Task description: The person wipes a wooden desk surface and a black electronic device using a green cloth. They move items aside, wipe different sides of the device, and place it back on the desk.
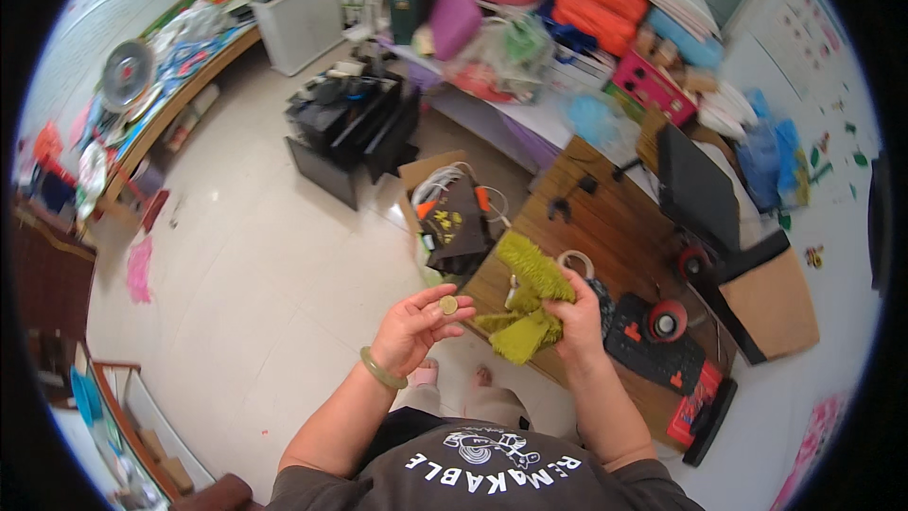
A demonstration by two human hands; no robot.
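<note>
Between the thumb and fingers of my left hand [422,319] is a small round gold-coloured coin [448,305], its flat face towards the camera. A pale green bangle [383,369] circles the left wrist. My right hand [578,316] grips a fluffy green cloth [528,270], which hangs in folds to the left of the fingers, over the near edge of the wooden desk [610,220]. The two hands are apart, in front of my body, with the cloth between them.
A roll of tape [576,264], a red and black speaker [665,321] and a monitor [696,188] stand on the desk. An open cardboard box [411,191] with cables and a dark bag is beside it. Several black screens [323,172] stand on the tiled floor farther off.
</note>
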